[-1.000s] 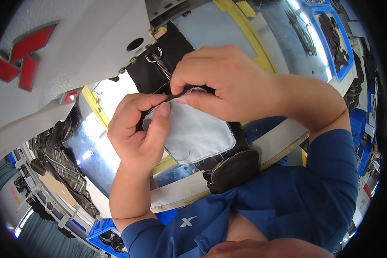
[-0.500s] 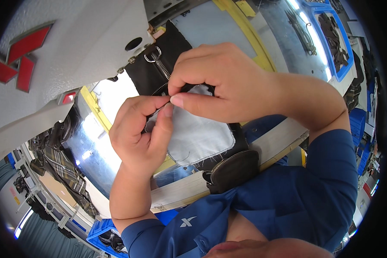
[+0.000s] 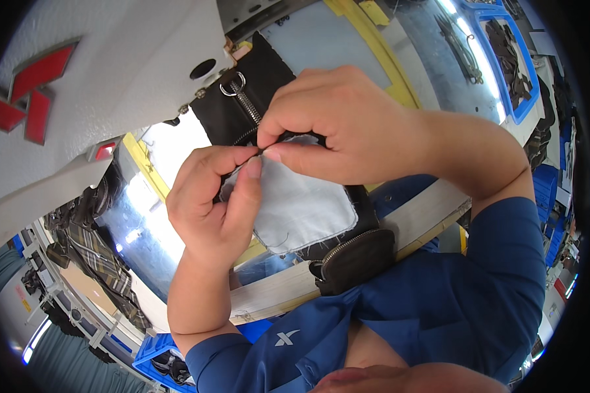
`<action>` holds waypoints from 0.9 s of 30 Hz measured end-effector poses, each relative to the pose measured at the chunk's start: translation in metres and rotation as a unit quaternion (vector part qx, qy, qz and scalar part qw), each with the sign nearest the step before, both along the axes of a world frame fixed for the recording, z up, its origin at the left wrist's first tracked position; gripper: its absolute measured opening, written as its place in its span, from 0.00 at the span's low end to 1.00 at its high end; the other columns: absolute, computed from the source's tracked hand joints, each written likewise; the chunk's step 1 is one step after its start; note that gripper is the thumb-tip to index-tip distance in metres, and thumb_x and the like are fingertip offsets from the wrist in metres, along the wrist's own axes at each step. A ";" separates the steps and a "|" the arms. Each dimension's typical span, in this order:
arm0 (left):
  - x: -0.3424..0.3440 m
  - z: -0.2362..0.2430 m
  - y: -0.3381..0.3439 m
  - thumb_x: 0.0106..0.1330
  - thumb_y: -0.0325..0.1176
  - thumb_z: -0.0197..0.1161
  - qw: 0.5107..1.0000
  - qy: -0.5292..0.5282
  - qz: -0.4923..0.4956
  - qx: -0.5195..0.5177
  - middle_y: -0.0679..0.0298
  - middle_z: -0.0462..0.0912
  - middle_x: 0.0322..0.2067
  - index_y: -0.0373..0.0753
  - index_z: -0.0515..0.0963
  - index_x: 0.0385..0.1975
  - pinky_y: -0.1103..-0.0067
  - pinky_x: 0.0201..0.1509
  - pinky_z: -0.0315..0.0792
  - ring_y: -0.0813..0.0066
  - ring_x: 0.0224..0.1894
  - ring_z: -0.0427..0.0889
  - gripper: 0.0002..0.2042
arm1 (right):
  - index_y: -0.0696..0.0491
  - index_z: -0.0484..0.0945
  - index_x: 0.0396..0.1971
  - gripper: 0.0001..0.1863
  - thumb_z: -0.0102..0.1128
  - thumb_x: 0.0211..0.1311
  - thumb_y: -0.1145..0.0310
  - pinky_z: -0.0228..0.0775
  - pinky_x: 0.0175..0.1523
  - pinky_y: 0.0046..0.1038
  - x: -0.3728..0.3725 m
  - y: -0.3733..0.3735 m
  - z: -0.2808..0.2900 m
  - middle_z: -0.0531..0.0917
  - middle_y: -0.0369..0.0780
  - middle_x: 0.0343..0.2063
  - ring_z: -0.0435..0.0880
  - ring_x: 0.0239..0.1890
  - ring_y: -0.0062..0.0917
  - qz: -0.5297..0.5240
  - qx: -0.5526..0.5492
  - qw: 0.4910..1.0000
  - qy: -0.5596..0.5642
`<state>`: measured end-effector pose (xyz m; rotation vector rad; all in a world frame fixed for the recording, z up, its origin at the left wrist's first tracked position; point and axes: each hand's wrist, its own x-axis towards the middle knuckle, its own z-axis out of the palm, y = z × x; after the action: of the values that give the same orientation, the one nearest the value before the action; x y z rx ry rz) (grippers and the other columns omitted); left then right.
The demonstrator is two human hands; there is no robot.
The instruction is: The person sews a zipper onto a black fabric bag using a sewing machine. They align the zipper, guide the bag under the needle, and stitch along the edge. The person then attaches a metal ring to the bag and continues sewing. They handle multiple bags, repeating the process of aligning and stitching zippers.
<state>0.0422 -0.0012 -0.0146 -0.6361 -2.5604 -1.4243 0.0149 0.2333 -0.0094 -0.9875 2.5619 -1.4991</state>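
Note:
A black fabric bag piece [image 3: 210, 108] lies lengthwise before me, with a metal zipper [image 3: 246, 105] and a D-ring [image 3: 233, 84] at its far end. A light grey lining panel [image 3: 305, 203] with rounded corners and frayed edges rests on it. My left hand [image 3: 213, 196] is closed, thumb and forefinger pinching the panel's far edge. Right beside it my right hand [image 3: 337, 128] pinches the same edge, the fingertips of both hands almost touching. What lies exactly between the fingertips is hidden. Closest to my body sits a small dark zipped pouch [image 3: 359, 259].
A pale sewing machine [image 3: 137, 59] with red emblems fills the upper left, close to my left hand. Yellow tape [image 3: 373, 49] edges the work surface. Blue bins [image 3: 531, 98] hold dark pieces at the right; plaid fabric [image 3: 98, 252] hangs at the left.
Both hands keep their pinch at nearly the same place. My left thumb has shifted slightly, and the lining panel's far edge has folded a little differently under the right fingers.

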 end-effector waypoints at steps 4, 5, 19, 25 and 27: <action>0.000 0.000 0.001 0.64 0.22 0.75 1.000 -0.006 0.000 0.008 0.58 0.88 0.35 0.33 0.88 0.39 0.80 0.38 0.76 0.72 0.34 0.85 0.06 | 0.54 0.85 0.36 0.05 0.68 0.64 0.69 0.78 0.43 0.39 0.000 0.000 -0.004 0.87 0.41 0.31 0.87 0.36 0.40 -0.002 0.001 1.000 0.011; 0.000 0.000 0.001 0.64 0.22 0.75 1.000 -0.009 0.000 0.009 0.58 0.88 0.35 0.33 0.88 0.39 0.80 0.38 0.76 0.71 0.34 0.85 0.06 | 0.53 0.85 0.36 0.05 0.69 0.63 0.70 0.77 0.43 0.37 0.000 0.000 -0.006 0.86 0.39 0.30 0.86 0.35 0.38 -0.002 0.000 1.000 0.016; 0.000 0.003 0.001 0.63 0.23 0.74 0.999 -0.044 -0.003 0.000 0.59 0.88 0.34 0.33 0.87 0.37 0.79 0.40 0.76 0.72 0.34 0.85 0.05 | 0.56 0.84 0.32 0.06 0.66 0.59 0.70 0.79 0.43 0.41 0.000 -0.002 0.002 0.88 0.44 0.32 0.88 0.36 0.43 -0.005 -0.012 0.998 -0.069; 0.001 0.003 0.001 0.64 0.23 0.74 0.998 -0.056 -0.003 0.010 0.59 0.87 0.34 0.33 0.87 0.37 0.80 0.40 0.76 0.72 0.34 0.84 0.05 | 0.57 0.86 0.33 0.06 0.66 0.61 0.70 0.78 0.38 0.38 0.000 -0.001 0.005 0.88 0.44 0.29 0.87 0.32 0.40 -0.006 -0.028 0.994 -0.105; 0.001 0.002 0.002 0.64 0.23 0.74 0.998 -0.054 -0.005 0.012 0.59 0.87 0.33 0.33 0.87 0.37 0.80 0.40 0.76 0.72 0.34 0.84 0.05 | 0.57 0.86 0.34 0.05 0.69 0.63 0.71 0.75 0.32 0.32 -0.001 0.000 -0.003 0.86 0.42 0.28 0.86 0.28 0.34 -0.004 -0.023 0.998 -0.060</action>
<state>0.0430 0.0005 -0.0122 -0.5839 -2.6203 -1.5311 0.0143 0.2328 -0.0121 -0.8643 2.4641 -1.5743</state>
